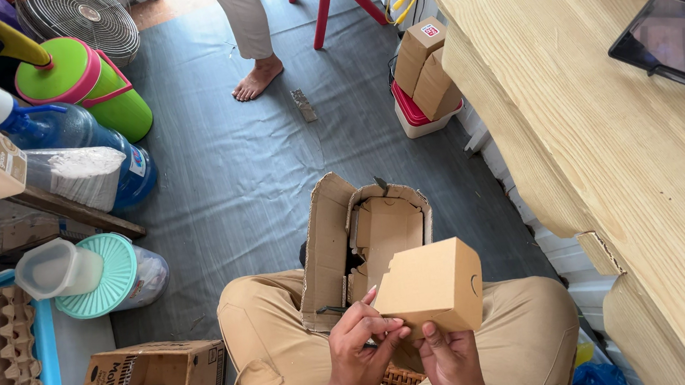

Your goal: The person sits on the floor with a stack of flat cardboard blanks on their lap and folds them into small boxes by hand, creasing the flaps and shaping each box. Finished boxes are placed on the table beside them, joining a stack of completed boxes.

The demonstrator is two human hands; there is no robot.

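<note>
Cardboard box (pixel 431 284), one, clamped by fingers of left hand (pixel 360 354) and right hand (pixel 453 363).

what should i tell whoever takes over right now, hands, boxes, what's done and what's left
Left hand: fingers pinch the near edge of the small brown carton.
Right hand: supports that carton from below.
The carton sits above the lap, closed on the sides in view.
Open cardboard box stands between the knees with flat brown pieces inside.
Done: carton looks folded into shape, and similar brown cartons are stacked by the wooden table.
Left: apparently the flat pieces in the box.
</note>
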